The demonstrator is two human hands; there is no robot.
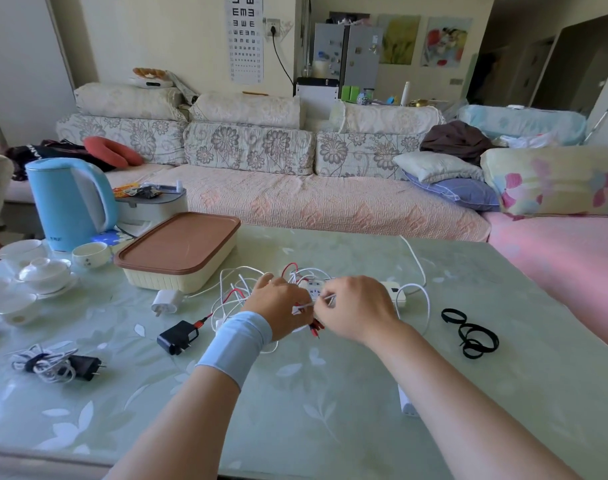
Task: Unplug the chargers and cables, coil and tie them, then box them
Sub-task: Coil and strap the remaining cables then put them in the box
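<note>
Cream ribbed plastic box (pixel 172 281), brown lid (pixel 181 241) on — left hand (pixel 278 306) and right hand (pixel 359 311) pinch a thin white cable (pixel 313 304).

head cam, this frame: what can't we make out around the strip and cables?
Head view only:
- Power strip: sockets are behind left hand and right hand; plugged or not, unknown.
- Grip of left hand: hidden behind its own back.
- Box: lid on, contents hidden.
- White object: half under the right forearm, unidentifiable.
</note>
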